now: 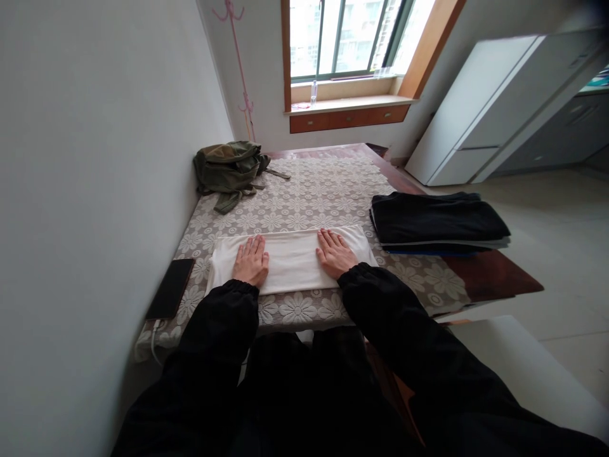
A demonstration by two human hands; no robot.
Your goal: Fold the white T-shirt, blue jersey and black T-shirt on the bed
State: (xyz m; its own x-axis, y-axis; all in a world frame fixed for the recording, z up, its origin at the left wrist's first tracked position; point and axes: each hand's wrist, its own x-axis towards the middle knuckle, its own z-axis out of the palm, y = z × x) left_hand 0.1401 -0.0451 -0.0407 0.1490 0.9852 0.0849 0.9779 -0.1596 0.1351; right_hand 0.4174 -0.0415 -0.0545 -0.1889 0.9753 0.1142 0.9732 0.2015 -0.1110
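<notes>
Left hand [251, 261] and right hand [335, 254] lay flat on the white cloth [292, 261], each grip wide, palm sides hidden.

On my remote feed I count one bare left hand [251, 261] and one bare right hand [335, 254], two in all; one folded white cloth [291, 263]; one stack of folded, mostly black fabric [438, 219], too merged to number; one olive-green fabric backpack [231, 166]; one flat black rectangular device [170, 289]; one white cable [153, 341]; one slim pink coat stand [235, 44]; one tall white refrigerator [485, 105].
</notes>
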